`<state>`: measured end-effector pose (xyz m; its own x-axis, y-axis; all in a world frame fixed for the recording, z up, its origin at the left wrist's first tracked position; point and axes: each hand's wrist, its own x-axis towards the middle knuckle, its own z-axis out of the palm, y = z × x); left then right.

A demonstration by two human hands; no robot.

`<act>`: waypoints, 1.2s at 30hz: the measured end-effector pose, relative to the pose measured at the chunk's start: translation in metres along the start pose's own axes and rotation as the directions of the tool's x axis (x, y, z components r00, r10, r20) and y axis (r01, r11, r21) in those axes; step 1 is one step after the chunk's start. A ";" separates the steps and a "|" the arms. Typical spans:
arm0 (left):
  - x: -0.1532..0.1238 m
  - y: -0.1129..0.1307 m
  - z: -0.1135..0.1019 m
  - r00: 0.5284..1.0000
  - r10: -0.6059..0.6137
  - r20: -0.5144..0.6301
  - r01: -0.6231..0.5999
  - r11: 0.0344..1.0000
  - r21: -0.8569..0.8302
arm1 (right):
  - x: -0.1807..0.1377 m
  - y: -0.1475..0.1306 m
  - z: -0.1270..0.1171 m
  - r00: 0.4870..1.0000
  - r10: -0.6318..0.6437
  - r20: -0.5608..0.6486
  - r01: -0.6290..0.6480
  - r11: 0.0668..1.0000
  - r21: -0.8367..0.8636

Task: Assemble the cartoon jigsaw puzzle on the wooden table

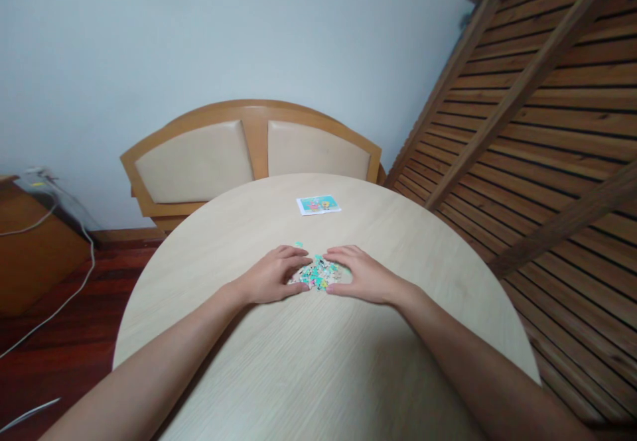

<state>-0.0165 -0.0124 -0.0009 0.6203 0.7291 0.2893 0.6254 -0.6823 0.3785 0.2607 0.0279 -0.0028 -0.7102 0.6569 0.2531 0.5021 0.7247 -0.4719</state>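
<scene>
A heap of small jigsaw puzzle pieces [320, 273], mostly turquoise and white with touches of yellow and pink, lies on the round table [279, 368]. My left hand [277, 274] curves around the left side of the heap, thumb and fingers apart. From the right, my right hand [361, 274] cups the heap in the same way, its thumb low and its fingers toward the far side. Both hands are open and rest at the edges of the pieces. One loose turquoise piece [298, 244] sits just beyond my left fingers.
Farther back on the table lies a picture card [319, 205] with cartoon figures on turquoise. A padded wooden headboard [255, 139] stands behind the table. Wooden slats [522, 123] lean at the right. A white cable [92, 255] hangs down at the left beside a wooden cabinet [34, 249].
</scene>
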 end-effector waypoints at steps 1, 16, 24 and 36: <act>0.002 0.001 0.003 1.000 -0.005 0.000 0.005 1.000 0.005 | 0.002 -0.004 0.003 1.000 -0.015 0.009 0.015 1.000 -0.014; 0.010 0.003 0.004 0.946 -0.315 -0.079 0.315 0.949 -0.022 | 0.016 -0.007 0.012 0.955 0.243 -0.172 -0.202 0.953 0.227; 0.009 0.009 0.005 0.994 -0.088 -0.057 0.090 0.995 0.033 | 0.013 -0.018 0.025 0.996 -0.025 -0.083 0.020 0.998 -0.061; 0.014 0.007 0.008 0.946 -0.308 -0.101 0.302 0.951 -0.069 | 0.020 -0.006 0.016 0.949 0.226 -0.221 -0.166 0.951 0.262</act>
<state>0.0004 -0.0069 -0.0014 0.3460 0.9055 0.2457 0.7494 -0.4243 0.5083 0.2358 0.0334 -0.0087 -0.4512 0.8331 0.3200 0.4656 0.5257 -0.7120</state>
